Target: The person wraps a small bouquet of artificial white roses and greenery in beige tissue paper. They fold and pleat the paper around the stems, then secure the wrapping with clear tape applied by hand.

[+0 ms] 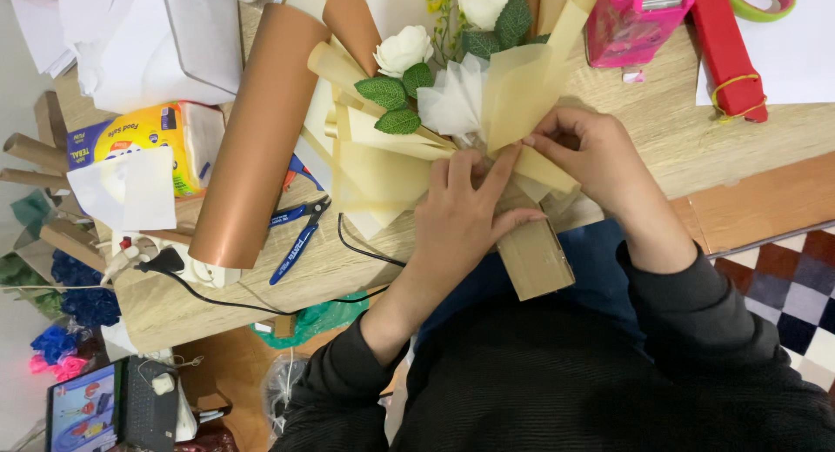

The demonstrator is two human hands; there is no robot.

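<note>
Left hand (465, 213) we see clasped round bouquet (435, 104): white roses, green leaves, cream paper wrap, cardboard stem, lying at wooden table (696, 130) edge. Right hand (591, 156) fingers curled, pinching cream paper fold beside left. Copper paper roll (257, 139) lies nearby.

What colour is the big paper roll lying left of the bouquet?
Copper brown, seen in the head view: the paper roll.

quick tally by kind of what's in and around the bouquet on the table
white artificial roses: 2
copper-coloured paper roll: 1
blue-handled pliers: 1
pink tape dispenser: 1
red stapler-shaped tool: 1
yellow tissue pack: 1
hands on the cream wrapping paper, left hand and right hand: 2
total: 9
</note>
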